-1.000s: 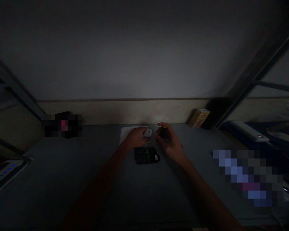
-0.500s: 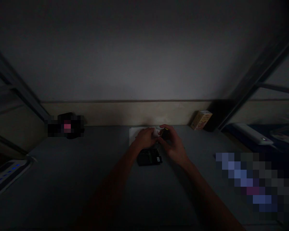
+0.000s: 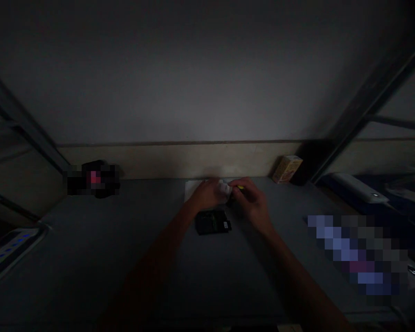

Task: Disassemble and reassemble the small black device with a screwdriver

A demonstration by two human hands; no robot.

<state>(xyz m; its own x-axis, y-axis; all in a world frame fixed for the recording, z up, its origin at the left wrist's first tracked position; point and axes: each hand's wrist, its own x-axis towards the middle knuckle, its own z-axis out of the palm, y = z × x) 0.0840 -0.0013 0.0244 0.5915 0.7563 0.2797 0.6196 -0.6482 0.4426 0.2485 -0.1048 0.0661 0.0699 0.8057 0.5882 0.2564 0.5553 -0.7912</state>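
In the dim head view, my left hand (image 3: 208, 193) is closed around a small white piece (image 3: 225, 188), slightly blurred by motion. My right hand (image 3: 251, 199) is pinched on a thin tool with a yellow end (image 3: 241, 187), held against the right side of the white piece. Its exact kind is too dark to make out. White paper sheets (image 3: 189, 190) lie beneath and behind the left hand. Just in front of the hands, a flat black device (image 3: 212, 222) with a small white label rests on the grey table (image 3: 207, 276).
At the back right, a small yellowish box (image 3: 287, 169) stands against the wall. A dark blurred-out object (image 3: 102, 186) sits at the back left. To the right lie a white oblong device (image 3: 358, 187) and a pixelated bluish item (image 3: 349, 253). A power strip (image 3: 12, 251) lies at far left.
My right hand has turned and closed more tightly, so the tool's yellow end shows more. The left hand has shifted slightly and the white piece is more exposed. The view has moved a little.
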